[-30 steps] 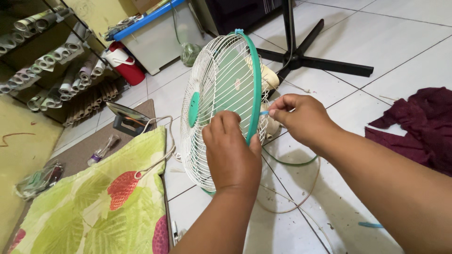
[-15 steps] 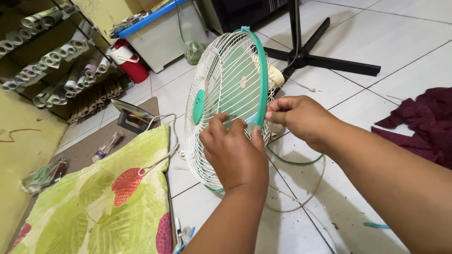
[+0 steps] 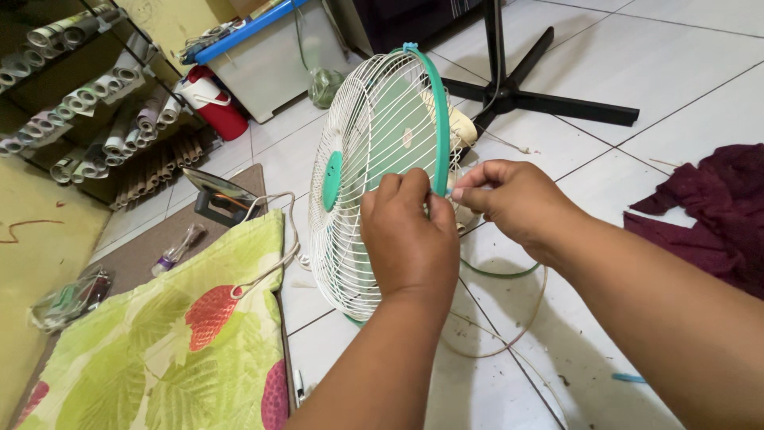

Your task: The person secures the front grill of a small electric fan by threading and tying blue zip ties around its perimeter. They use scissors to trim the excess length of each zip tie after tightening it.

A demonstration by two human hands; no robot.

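Both hands reach forward from the lower edge: the left hand [image 3: 410, 239], knuckles up, curls its fingertips over the green rim [image 3: 440, 119] of the fan guard [image 3: 374, 143], while the right hand [image 3: 517, 203] pinches the same rim from behind with thumb and forefinger pressed together. That fan stands upright on the tiled floor [image 3: 676, 72], beside a leaf-patterned cloth [image 3: 159, 358]; farther back lies a black cross-shaped stand [image 3: 549, 99].
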